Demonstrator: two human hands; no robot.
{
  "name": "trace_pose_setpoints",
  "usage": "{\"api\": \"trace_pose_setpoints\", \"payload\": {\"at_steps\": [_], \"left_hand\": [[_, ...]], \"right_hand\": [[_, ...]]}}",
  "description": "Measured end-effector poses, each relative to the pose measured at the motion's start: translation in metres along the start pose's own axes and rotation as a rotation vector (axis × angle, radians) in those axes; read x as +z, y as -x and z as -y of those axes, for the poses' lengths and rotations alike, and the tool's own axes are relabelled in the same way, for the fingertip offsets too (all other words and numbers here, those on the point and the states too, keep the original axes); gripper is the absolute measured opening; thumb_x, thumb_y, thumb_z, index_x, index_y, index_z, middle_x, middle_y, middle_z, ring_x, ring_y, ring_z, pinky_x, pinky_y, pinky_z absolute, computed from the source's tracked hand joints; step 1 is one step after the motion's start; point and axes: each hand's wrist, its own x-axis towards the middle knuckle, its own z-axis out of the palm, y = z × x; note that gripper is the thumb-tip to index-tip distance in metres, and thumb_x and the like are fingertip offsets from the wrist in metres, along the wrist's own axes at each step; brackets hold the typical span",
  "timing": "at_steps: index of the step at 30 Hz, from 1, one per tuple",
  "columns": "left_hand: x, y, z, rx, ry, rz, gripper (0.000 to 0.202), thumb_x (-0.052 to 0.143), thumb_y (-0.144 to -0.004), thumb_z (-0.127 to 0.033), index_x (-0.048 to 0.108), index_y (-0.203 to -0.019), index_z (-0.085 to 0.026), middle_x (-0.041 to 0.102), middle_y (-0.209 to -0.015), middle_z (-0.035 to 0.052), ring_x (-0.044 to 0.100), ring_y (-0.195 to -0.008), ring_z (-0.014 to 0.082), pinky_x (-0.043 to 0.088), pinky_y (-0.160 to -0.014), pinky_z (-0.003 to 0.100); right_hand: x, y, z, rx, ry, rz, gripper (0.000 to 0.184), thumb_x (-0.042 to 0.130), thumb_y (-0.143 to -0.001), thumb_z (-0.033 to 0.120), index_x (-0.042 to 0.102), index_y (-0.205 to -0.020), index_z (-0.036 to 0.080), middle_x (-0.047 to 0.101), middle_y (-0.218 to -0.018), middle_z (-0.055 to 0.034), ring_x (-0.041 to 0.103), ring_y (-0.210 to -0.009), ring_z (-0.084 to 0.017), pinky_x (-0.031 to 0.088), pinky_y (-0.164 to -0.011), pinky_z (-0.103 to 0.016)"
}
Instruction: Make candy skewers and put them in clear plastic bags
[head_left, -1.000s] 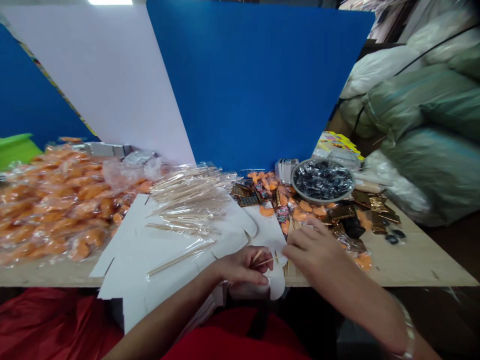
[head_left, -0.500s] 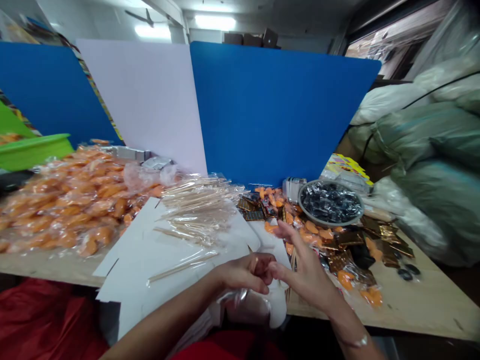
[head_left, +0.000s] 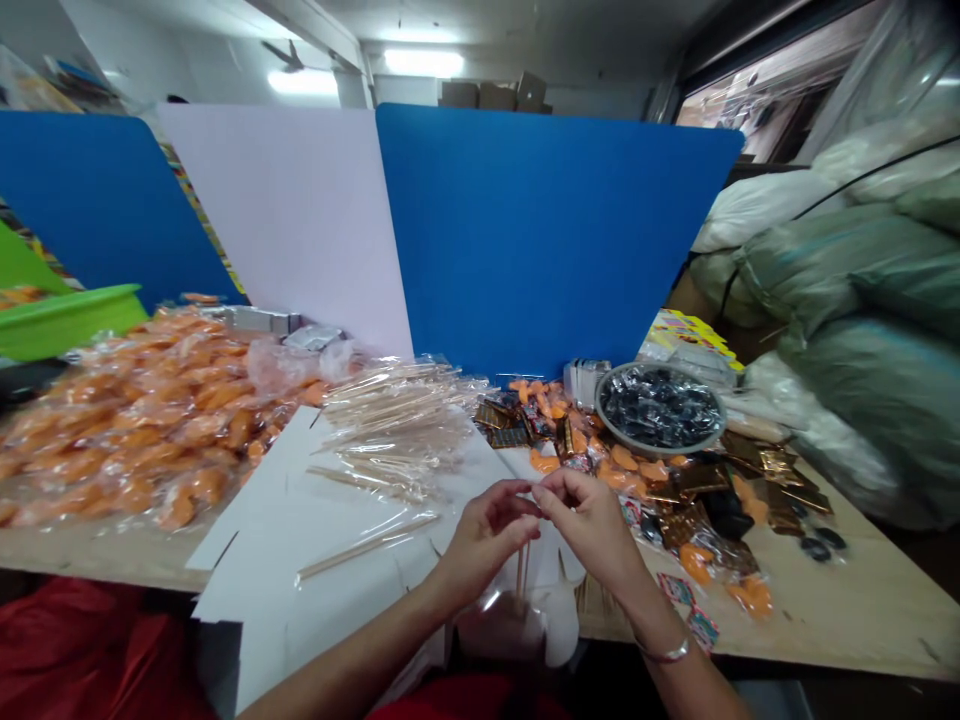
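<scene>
My left hand [head_left: 484,540] and my right hand [head_left: 592,525] meet fingertip to fingertip above the table's near edge. Both are pinched closed on thin wooden sticks [head_left: 521,572] that hang down into a small clear plastic bag [head_left: 517,618] below them. The bag's shape is hard to make out. Right behind the hands lie a flat white cardboard sheet [head_left: 300,520] and a heap of wooden sticks in clear wrappers [head_left: 390,420]. One wrapped stick [head_left: 367,545] lies alone on the cardboard, left of my left hand.
A big pile of bagged orange sweets [head_left: 127,420] fills the left of the wooden table [head_left: 862,610]. On the right are loose orange and gold-wrapped sweets [head_left: 675,490] and a grey bowl [head_left: 660,405] of dark pieces. Blue and white partition boards [head_left: 540,240] stand behind. Large sacks [head_left: 847,320] are stacked at right.
My right hand came back from the sweets to my left hand. Both hands rose and now pinch the sticks upright over the bag. The camera tilted up.
</scene>
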Motion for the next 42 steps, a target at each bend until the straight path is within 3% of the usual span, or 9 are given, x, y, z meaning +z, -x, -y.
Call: {"api": "trace_pose_setpoints", "payload": {"at_steps": [7,11,14,23,29,32,35,39,42], "left_hand": [[0.002,-0.005,-0.005,-0.011,-0.114,-0.029,0.026,0.058,-0.084,-0.035,0.065,-0.079,-0.011,0.067,-0.068,0.0046,0.059,-0.055,0.0112,0.034,-0.049,0.019],[0.004,-0.006,-0.007,-0.064,-0.025,-0.058,0.023,0.062,-0.080,-0.033,0.066,-0.086,-0.012,0.067,-0.065,0.0036,0.057,-0.051,0.0111,0.038,-0.049,0.019],[0.008,-0.005,-0.009,-0.045,-0.020,-0.029,0.020,0.061,-0.078,-0.031,0.066,-0.082,-0.012,0.065,-0.065,0.0020,0.055,-0.050,0.0107,0.043,-0.051,0.022],[0.003,0.006,-0.001,0.210,-0.539,0.021,0.024,0.045,-0.089,-0.028,0.062,-0.078,-0.013,0.056,-0.065,0.0011,0.047,-0.060,0.0110,0.039,-0.059,0.021],[0.004,0.009,0.009,0.231,-0.720,0.019,0.025,0.044,-0.088,-0.024,0.059,-0.070,-0.015,0.054,-0.062,0.0007,0.046,-0.059,0.0118,0.036,-0.058,0.022],[0.004,0.006,0.011,0.082,-0.524,0.008,0.022,0.045,-0.085,-0.027,0.062,-0.077,-0.015,0.052,-0.060,-0.0007,0.047,-0.056,0.0115,0.037,-0.055,0.022],[0.002,0.001,0.010,-0.023,-0.354,-0.055,0.024,0.050,-0.082,-0.032,0.063,-0.087,-0.013,0.054,-0.057,-0.0013,0.050,-0.053,0.0120,0.039,-0.053,0.022],[0.004,-0.003,0.012,-0.063,-0.267,-0.030,0.025,0.054,-0.079,-0.034,0.064,-0.083,-0.012,0.056,-0.054,-0.0006,0.051,-0.051,0.0122,0.040,-0.053,0.023],[0.009,-0.002,0.021,-0.106,-0.194,0.052,0.026,0.060,-0.077,-0.036,0.063,-0.088,-0.012,0.058,-0.056,-0.0008,0.053,-0.052,0.0126,0.041,-0.055,0.023]], "right_hand": [[-0.001,0.003,-0.003,-0.065,0.020,0.021,0.014,0.057,-0.086,0.031,0.060,-0.084,0.017,0.060,-0.062,0.0016,0.059,-0.058,-0.014,0.044,-0.055,-0.024],[-0.002,0.009,-0.003,-0.369,0.344,-0.218,0.007,0.053,-0.088,0.022,0.058,-0.091,0.019,0.063,-0.082,-0.0036,0.060,-0.078,-0.019,0.046,-0.071,-0.031],[-0.004,0.012,0.000,-0.574,0.576,-0.162,0.014,0.051,-0.090,0.017,0.064,-0.094,0.020,0.064,-0.099,-0.0065,0.057,-0.094,-0.022,0.043,-0.083,-0.037],[-0.010,0.014,0.009,-0.513,0.663,0.046,0.016,0.047,-0.093,0.015,0.063,-0.090,0.019,0.064,-0.086,-0.0041,0.055,-0.081,-0.020,0.041,-0.075,-0.034],[0.007,0.020,-0.009,-0.568,0.846,-0.032,0.023,0.041,-0.092,0.012,0.056,-0.076,0.018,0.057,-0.075,-0.0054,0.051,-0.075,-0.021,0.039,-0.072,-0.035],[-0.016,0.016,-0.042,-0.497,0.815,-0.159,0.023,0.040,-0.091,0.016,0.055,-0.074,0.018,0.057,-0.073,-0.0060,0.052,-0.074,-0.021,0.040,-0.073,-0.035],[-0.056,0.013,-0.075,-0.173,0.710,-0.532,0.021,0.041,-0.090,0.026,0.056,-0.078,0.018,0.058,-0.075,-0.0083,0.054,-0.072,-0.023,0.043,-0.068,-0.037],[-0.057,0.019,-0.077,-0.029,0.082,-0.158,0.039,0.056,-0.084,0.039,0.051,-0.117,0.019,0.061,-0.108,-0.0095,0.059,-0.088,-0.021,0.048,-0.072,-0.031],[-0.025,0.025,-0.054,-0.044,-0.066,-0.012,0.022,0.056,-0.086,0.038,0.062,-0.094,0.018,0.064,-0.084,-0.0037,0.058,-0.075,-0.017,0.046,-0.066,-0.027]]}}
